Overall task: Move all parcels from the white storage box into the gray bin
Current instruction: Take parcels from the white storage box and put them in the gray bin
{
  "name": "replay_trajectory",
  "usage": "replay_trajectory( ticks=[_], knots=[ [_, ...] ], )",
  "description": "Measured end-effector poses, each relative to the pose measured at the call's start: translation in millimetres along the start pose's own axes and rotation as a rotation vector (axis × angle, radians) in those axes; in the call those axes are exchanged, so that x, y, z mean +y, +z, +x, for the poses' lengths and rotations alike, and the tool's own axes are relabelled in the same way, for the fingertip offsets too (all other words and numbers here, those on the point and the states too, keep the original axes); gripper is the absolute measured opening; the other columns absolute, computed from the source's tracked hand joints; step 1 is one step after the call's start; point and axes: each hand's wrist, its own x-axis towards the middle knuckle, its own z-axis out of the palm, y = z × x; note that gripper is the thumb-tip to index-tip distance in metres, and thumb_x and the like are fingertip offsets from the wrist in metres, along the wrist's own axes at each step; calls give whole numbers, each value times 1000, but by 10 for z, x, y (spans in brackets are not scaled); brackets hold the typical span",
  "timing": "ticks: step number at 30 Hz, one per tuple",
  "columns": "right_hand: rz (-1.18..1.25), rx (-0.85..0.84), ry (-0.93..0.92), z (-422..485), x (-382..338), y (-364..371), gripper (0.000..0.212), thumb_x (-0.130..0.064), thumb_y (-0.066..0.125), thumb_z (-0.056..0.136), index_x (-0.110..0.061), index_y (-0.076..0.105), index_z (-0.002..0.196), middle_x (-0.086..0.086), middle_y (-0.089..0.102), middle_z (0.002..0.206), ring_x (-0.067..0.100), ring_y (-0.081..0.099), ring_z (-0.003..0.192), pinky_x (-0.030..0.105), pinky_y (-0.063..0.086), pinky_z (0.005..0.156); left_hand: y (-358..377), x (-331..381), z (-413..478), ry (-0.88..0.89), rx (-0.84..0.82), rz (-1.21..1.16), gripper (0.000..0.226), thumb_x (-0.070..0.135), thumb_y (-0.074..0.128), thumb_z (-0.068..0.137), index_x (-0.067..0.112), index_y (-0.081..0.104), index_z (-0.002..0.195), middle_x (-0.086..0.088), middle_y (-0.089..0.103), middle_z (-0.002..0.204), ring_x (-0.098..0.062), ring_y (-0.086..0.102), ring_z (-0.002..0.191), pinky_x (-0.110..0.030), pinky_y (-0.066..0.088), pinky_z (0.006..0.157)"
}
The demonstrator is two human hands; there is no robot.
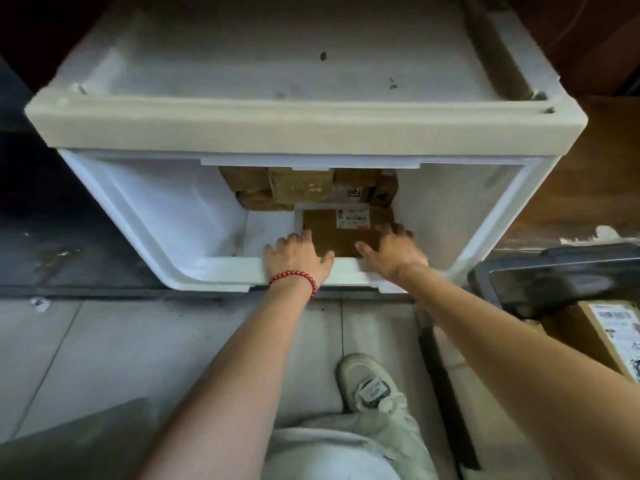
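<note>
Both your hands are inside the white storage box (156, 209), fingers spread and not yet closed on anything. Your left hand (298, 258) lies at the 8 o'clock corner of the flat brown labelled parcel (341, 237), thumb near its front edge. Your right hand (394, 251) covers its 4 o'clock corner, thumb on the top face. That parcel lies flat on the box floor, just behind the front lip, at your 12 o'clock. The other stacked parcels (301, 187) sit at its 12 o'clock against the back wall.

To lift it well, slide your fingertips under the two side edges before you close your grip; a thin flat carton probably gives little to pinch from above. Tip the near edge up first so it clears the lip, and keep it level under the overhanging top.

Then swing to the gray bin (554, 271) at about 3 o'clock, where a labelled box (609, 327) already lies.
</note>
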Motion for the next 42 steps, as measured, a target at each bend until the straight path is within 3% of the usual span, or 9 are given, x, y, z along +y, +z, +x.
replay_trajectory(
  ticks=[6, 13, 17, 23, 29, 32, 33, 37, 42],
  knots=[
    [7, -53, 81, 406, 169, 162, 64, -53, 41, 96, -13, 28, 144, 17, 40, 137, 35, 43, 122, 43, 37, 103, 170, 64, 285, -38, -66, -135, 73, 67, 39, 88, 19, 32, 142, -12, 48, 136, -31, 47, 121, -43, 39, 97],
    [108, -137, 154, 770, 185, 286, 84, -55, 58, 85, -15, 21, 149, 15, 40, 144, 35, 42, 129, 45, 37, 109, 182, -92, 715, -27, -136, -26, 84, 66, 47, 86, 16, 19, 148, -13, 49, 135, -34, 49, 121, -46, 41, 100],
    [68, -154, 219, 867, 121, 388, 92, -58, 56, 85, -9, 14, 151, 19, 30, 150, 37, 36, 134, 43, 33, 110, 216, -110, 774, -52, -250, -142, 77, 63, 49, 86, 15, 29, 143, -13, 54, 131, -33, 53, 116, -47, 43, 99],
    [219, -262, 206, 958, 66, 270, 43, -34, 51, 97, -13, 45, 134, 8, 51, 136, 31, 48, 125, 44, 34, 110, 204, -94, 779, -90, -370, -339, 72, 51, 56, 89, 9, 35, 143, -14, 51, 133, -31, 53, 116, -38, 47, 96],
    [500, -197, 357, 886, 135, 147, 53, -34, 62, 91, -6, 46, 133, 13, 52, 132, 29, 52, 120, 32, 41, 97, 170, -188, 874, -244, -309, -579, 81, 52, 64, 83, 9, 34, 144, -17, 31, 146, -33, 36, 132, -40, 37, 105],
    [479, -139, 315, 800, 94, 113, 18, -37, 50, 96, -20, 48, 90, 10, 48, 110, 27, 50, 92, 29, 36, 87, 95, -153, 847, -249, -160, -684, 66, 45, 63, 87, 9, 43, 138, -14, 42, 143, -30, 43, 129, -35, 40, 101],
    [483, -100, 302, 771, 56, 104, 22, -37, 45, 98, -22, 44, 82, 9, 47, 105, 24, 48, 86, 29, 36, 87, 54, -129, 815, -250, -127, -697, 61, 43, 63, 88, 8, 47, 135, -13, 47, 140, -29, 46, 128, -34, 41, 100],
    [464, -46, 271, 538, -93, -59, 19, -31, 37, 101, -16, 48, 106, 9, 55, 96, 29, 54, 105, 33, 41, 96, -106, -110, 636, -288, -91, -773, 56, 45, 66, 85, 8, 57, 125, -10, 58, 130, -27, 55, 119, -33, 45, 95],
    [576, -16, 269, 55, -113, -240, 30, -33, 58, 92, -8, 55, 109, 11, 57, 100, 25, 58, 94, 32, 49, 87, -374, -191, 191, -280, -71, -847, 64, 46, 68, 83, 12, 50, 133, -9, 55, 133, -28, 54, 119, -39, 47, 100]
  ],
)
